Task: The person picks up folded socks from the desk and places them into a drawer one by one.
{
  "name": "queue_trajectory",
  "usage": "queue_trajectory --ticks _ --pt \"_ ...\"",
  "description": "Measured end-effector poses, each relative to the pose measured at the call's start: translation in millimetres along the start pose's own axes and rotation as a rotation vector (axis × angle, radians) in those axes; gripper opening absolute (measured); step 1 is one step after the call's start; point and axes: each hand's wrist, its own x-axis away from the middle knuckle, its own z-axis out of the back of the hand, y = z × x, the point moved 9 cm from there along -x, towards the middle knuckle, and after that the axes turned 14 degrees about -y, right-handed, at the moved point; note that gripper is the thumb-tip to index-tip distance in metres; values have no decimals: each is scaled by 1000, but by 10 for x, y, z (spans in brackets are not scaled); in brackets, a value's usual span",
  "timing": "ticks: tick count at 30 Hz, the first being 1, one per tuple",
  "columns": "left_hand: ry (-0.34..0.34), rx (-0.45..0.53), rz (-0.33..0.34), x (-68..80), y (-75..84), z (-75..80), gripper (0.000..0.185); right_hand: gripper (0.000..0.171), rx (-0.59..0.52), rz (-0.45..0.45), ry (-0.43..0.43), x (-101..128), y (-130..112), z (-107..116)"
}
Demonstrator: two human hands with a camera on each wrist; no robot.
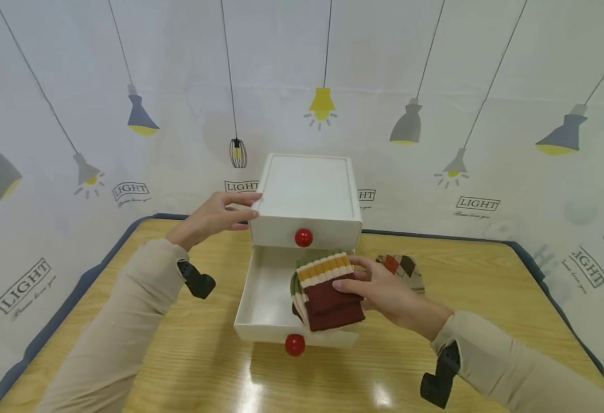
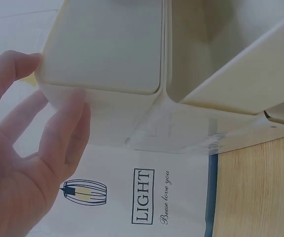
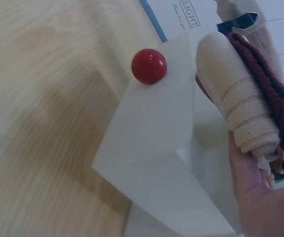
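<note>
The right hand [image 1: 389, 295] is gripping a folded bundle of maroon, cream and mustard striped knitted socks [image 1: 327, 292], fingers curled over its top, holding it over the right half of the pulled-out lower white plastic drawer [image 1: 262, 298] with a round red knob [image 1: 295, 345]. The left hand [image 1: 216, 215], at ten o'clock from the bundle, is resting straight fingers against the left edge of the small white plastic two-drawer cabinet [image 1: 309, 192], its grip released; the upper drawer with its own red knob [image 1: 303, 237] is sitting closed. At two o'clock from the bundle, an argyle-patterned sock [image 1: 405, 268] is lying on the glossy wood-grain table [image 1: 178, 367] with its dark blue edge. A pale backdrop [image 1: 436, 74] printed with hanging lamps and "LIGHT" labels is surrounding the table.
</note>
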Motion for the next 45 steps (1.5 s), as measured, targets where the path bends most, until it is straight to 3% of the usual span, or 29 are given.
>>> queue_trajectory --ticks 4,12,24,31,35,40,45 --pt "4 -1 -3 -5 8 4 53 62 -49 -20 28 -150 74 -38" --pt "0 9 3 -10 10 -11 53 59 -104 -97 181 -424 245 1" --pt "-2 -7 -6 13 44 -12 51 64 32 -179 237 -630 215 -15" --pt "2 6 -11 2 19 -21 51 65 34 -175 215 -584 152 -24" --pt "-3 23 -12 -5 0 -23 51 63 89 -165 213 -496 117 -56" --pt "-10 38 -26 -7 1 -16 52 61 185 -108 198 -335 5 -181" --pt "-11 30 -26 -12 -10 -14 52 57 193 -45 166 -141 -78 -300"
